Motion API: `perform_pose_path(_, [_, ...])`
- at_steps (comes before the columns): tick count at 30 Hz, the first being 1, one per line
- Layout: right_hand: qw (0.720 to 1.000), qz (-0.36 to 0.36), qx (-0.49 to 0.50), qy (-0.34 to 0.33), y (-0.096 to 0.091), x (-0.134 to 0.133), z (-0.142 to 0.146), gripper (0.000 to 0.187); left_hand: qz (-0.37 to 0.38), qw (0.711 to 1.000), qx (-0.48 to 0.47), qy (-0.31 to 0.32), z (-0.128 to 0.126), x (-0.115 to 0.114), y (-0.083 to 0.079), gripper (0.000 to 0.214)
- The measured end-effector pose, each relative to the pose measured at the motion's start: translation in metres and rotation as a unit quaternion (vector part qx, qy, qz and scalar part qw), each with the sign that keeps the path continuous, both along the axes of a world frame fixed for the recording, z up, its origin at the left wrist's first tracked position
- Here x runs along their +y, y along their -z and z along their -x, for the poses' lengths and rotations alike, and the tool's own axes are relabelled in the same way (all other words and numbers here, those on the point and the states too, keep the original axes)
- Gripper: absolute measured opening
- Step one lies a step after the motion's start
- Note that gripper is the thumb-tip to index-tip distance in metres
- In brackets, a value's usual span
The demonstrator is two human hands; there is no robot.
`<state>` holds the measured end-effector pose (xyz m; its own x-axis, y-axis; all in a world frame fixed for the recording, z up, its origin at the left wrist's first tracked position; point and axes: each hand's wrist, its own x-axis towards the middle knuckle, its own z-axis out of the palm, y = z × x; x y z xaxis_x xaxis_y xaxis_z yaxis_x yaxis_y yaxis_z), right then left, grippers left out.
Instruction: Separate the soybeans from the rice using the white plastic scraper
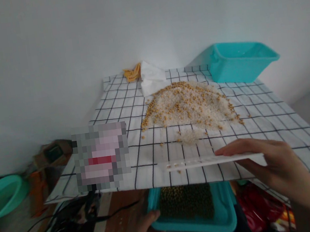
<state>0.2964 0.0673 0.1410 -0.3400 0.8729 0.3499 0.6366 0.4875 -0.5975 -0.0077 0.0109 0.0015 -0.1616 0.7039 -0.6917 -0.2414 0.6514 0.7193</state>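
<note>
My right hand pinches a thin white flat piece, seen nearly edge-on above the table's front edge; its exact kind I cannot make out. A few small grains lie by it. My left hand grips the left rim of a teal plastic bin, held below the table edge. Inside the bin are dark green beans and some yellow beans. Beyond the white piece, a spread heap of white rice-like grains mixed with yellow beans covers the middle of the cloth, with a small patch of grains nearer me.
Another teal bin stands at the table's back right. White paper and a crumpled yellow-brown scrap lie at the back. A pixelated pinkish item is at left on the checked cloth. A green basin stands lower left.
</note>
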Motion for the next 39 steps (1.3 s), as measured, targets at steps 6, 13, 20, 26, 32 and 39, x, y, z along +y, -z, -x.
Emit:
perform_pose_path(6, [1.000, -0.003, 0.004, 0.014, -0.002, -0.001, -0.003, 0.019, -0.003, 1.000, -0.005, -0.005, 0.002, -0.003, 0.001, 0.066])
perform_pose_path(13, [0.999, -0.011, -0.011, 0.036, 0.000, -0.003, -0.011, 0.019, -0.006, 1.000, 0.004, -0.006, 0.002, -0.004, 0.004, 0.062])
perform_pose_path(20, [1.000, -0.005, 0.006, 0.007, 0.001, -0.004, -0.010, 0.019, -0.017, 1.000, -0.014, -0.019, 0.000, -0.005, 0.001, 0.071])
perform_pose_path(26, [0.999, -0.025, -0.017, 0.028, 0.000, -0.007, -0.017, 0.021, -0.003, 1.000, -0.003, -0.021, 0.000, -0.006, -0.004, 0.069])
perform_pose_path(32, [1.000, -0.023, -0.011, 0.016, -0.001, -0.011, -0.020, 0.023, -0.021, 1.000, -0.011, -0.007, 0.000, -0.008, -0.006, 0.074])
perform_pose_path(39, [1.000, -0.028, -0.011, -0.002, 0.002, -0.012, -0.023, 0.025, -0.019, 1.000, -0.013, 0.008, 0.002, -0.009, -0.014, 0.051])
